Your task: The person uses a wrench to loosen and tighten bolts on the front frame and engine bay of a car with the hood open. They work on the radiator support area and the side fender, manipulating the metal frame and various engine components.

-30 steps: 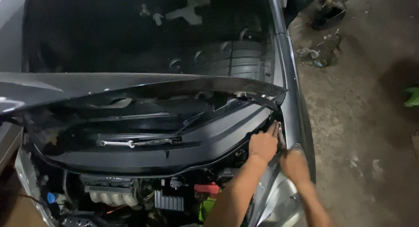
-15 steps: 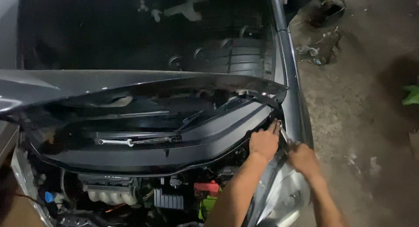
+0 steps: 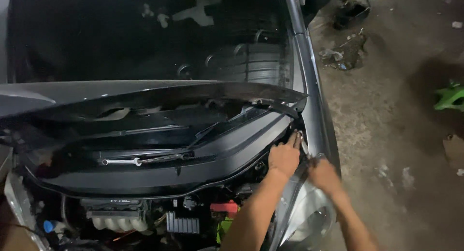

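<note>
**Both hands working at the hood's rear right corner**

Both hands are meeting at the right rear corner of the engine bay, where the black cowl panel (image 3: 159,176) is ending against the grey fender (image 3: 323,130). L hand (image 3: 284,157) is lying palm-down on the cowl's end, fingers together and stretched fwd, tips reaching up toward a small shiny metal piece (image 3: 300,137) just under the hood corner; can't tell if it's pinching that piece or only touching it. L forearm is coming up from the bottom edge, angled up and right. R hand (image 3: 323,174) is sitting just right of and a bit nearer than the left, curled over the fender edge above the headlight (image 3: 309,222); it's motion-blurred, so its grip isn't readable. The two hands are close, nearly touching.

Metal piece is running roughly up-down along the fender seam, long axis pointing away from the person.

Nearer and to the left, the engine bay is showing a red cap (image 3: 224,207), a green part beside it and a pale intake manifold (image 3: 118,223). Farther in, a spanner (image 3: 121,161) is lying flat on the cowl, long axis left-right, by the wiper arm (image 3: 166,157). Above that the raised hood (image 3: 145,94) is spanning the view, then the windscreen (image 3: 145,38). Off right, dirty concrete floor (image 3: 401,111) w/ scraps and a green object (image 3: 450,97).
</note>
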